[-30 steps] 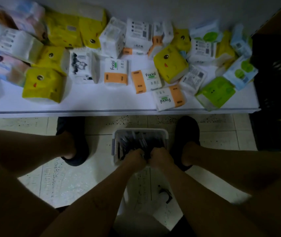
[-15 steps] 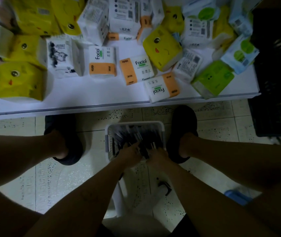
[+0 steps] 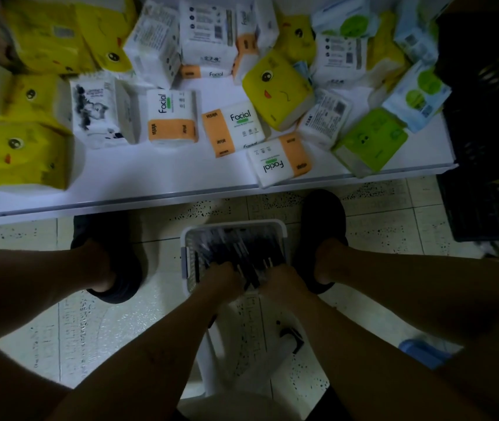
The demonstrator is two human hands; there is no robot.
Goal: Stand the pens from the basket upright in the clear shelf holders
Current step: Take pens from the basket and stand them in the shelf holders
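Observation:
A white plastic basket [image 3: 233,226] sits on the tiled floor between my two feet. It holds several dark pens [image 3: 236,253]. My left hand [image 3: 220,276] and my right hand [image 3: 281,281] both reach into the basket's near end, fingers curled down among the pens. Each hand seems to grip a bunch of pens, with dark barrels poking out between the two hands. The fingertips are hidden by the dim light and blur. No clear shelf holders are in view.
A low white shelf [image 3: 181,189] runs across the top, loaded with several tissue packs in yellow, white-orange and green. A black crate [image 3: 491,147] stands at the right. My dark shoes [image 3: 111,268] flank the basket. A white stool [image 3: 242,360] is beneath me.
The view has shifted, so the shelf and basket sit further left and lower. Both hands stay in the basket, now slightly apart with pens showing between them.

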